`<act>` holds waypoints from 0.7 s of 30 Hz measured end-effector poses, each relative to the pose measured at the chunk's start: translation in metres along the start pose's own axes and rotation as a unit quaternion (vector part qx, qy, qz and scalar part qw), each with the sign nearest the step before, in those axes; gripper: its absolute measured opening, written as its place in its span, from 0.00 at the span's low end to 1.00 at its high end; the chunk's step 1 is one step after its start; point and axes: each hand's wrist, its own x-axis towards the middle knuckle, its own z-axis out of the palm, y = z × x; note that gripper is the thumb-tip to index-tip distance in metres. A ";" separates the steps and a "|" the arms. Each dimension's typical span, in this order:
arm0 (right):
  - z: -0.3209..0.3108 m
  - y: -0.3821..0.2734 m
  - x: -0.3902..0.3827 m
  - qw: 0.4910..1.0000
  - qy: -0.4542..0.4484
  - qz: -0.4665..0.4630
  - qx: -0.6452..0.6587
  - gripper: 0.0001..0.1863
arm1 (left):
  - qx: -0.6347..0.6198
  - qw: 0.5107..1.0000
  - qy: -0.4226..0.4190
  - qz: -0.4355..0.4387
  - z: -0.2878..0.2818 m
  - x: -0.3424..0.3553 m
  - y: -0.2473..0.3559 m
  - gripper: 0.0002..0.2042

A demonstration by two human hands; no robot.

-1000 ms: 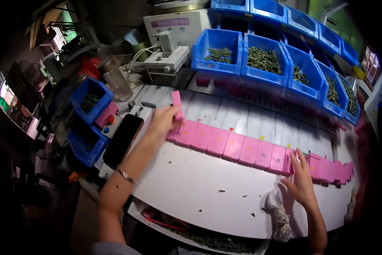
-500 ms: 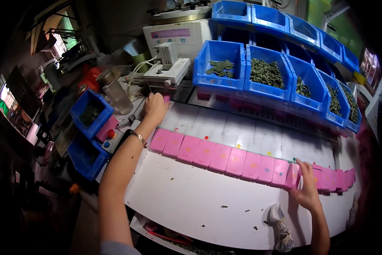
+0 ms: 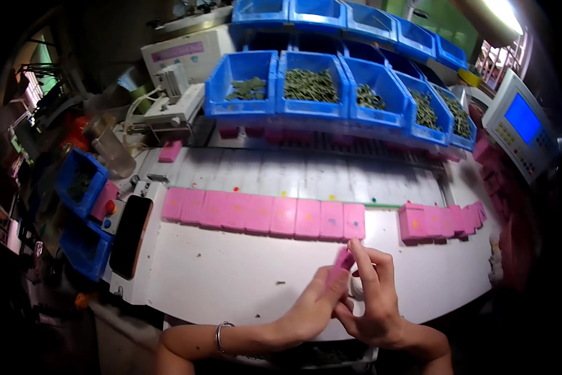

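Close to the table's front edge, my left hand (image 3: 315, 300) is closed on a pink block (image 3: 339, 265), which is tilted up on its narrow side. My right hand (image 3: 378, 294) meets it from the other side, its fingers bent and a fingertip at the block's upper end. Part of a white thing (image 3: 357, 287) shows behind the right fingers; its kind is hidden. Just beyond my hands runs a row of pink blocks (image 3: 249, 212) marked with small coloured spots. A gap parts it from a shorter row (image 3: 440, 222) on the right.
Blue bins (image 3: 314, 112) of small greenish pieces stand behind the pale slatted surface (image 3: 274, 169). A single pink block (image 3: 170, 151) lies beside the white device (image 3: 181, 106). The phone (image 3: 132, 237) and two blue bins (image 3: 84, 250) are left; a control panel (image 3: 521, 119) is right.
My left hand has left the pink block by the white device and come down to the front. My right hand has drawn a block out of the row toward me, opening a gap. The view has shifted right.
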 end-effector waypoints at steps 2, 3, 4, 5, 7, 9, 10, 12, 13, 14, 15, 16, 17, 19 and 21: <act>0.006 -0.001 -0.011 0.999 0.041 0.002 -0.026 0.44 | -0.096 0.995 0.011 -0.004 -0.003 -0.002 -0.007 0.27; 0.013 -0.002 -0.019 0.995 0.090 0.016 -0.029 0.38 | -0.114 0.993 0.023 -0.015 -0.001 0.000 -0.008 0.29; 0.018 -0.003 -0.024 0.991 0.130 0.006 -0.043 0.35 | -0.128 0.991 0.044 -0.022 0.001 -0.001 -0.008 0.31; 0.020 -0.005 -0.032 0.988 0.144 -0.017 -0.053 0.32 | -0.093 0.993 0.077 -0.003 0.003 -0.002 -0.007 0.32; 0.017 -0.013 -0.040 0.983 0.165 -0.056 -0.060 0.24 | -0.054 0.994 0.097 0.017 -0.013 0.002 -0.021 0.32; 0.009 -0.015 -0.059 0.996 0.014 -0.073 0.050 0.18 | -0.122 0.987 0.107 0.009 -0.011 0.001 -0.016 0.32; 0.008 -0.015 -0.063 0.987 -0.068 -0.085 0.115 0.16 | -0.095 0.991 0.095 0.022 -0.010 0.000 -0.018 0.33; 0.007 -0.015 -0.059 0.987 -0.061 -0.030 0.147 0.15 | -0.042 0.995 0.074 0.051 -0.011 -0.002 -0.022 0.33; 0.004 -0.015 -0.054 0.985 -0.035 0.026 0.166 0.15 | -0.016 0.993 0.093 0.066 -0.008 -0.004 -0.023 0.33; 0.002 -0.014 -0.048 0.979 -0.010 0.081 0.184 0.15 | 0.016 0.993 0.091 0.070 -0.005 -0.009 -0.021 0.33; 0.002 -0.015 -0.040 0.964 0.040 0.146 0.219 0.16 | 0.044 0.993 0.079 0.069 0.001 -0.014 -0.017 0.33; 0.006 -0.012 -0.033 0.939 0.089 0.205 0.260 0.16 | 0.074 0.992 0.075 0.071 0.003 -0.019 -0.014 0.33; 0.010 -0.006 -0.029 0.940 0.074 0.199 0.267 0.14 | 0.073 0.993 0.053 0.081 0.004 -0.021 -0.012 0.31; 0.013 -0.007 -0.028 0.950 0.082 0.188 0.235 0.12 | 0.081 0.992 0.049 0.079 0.005 -0.022 -0.011 0.30; 0.014 -0.010 -0.026 0.945 0.083 0.199 0.247 0.07 | 0.111 0.991 0.050 0.063 0.001 -0.025 -0.013 0.30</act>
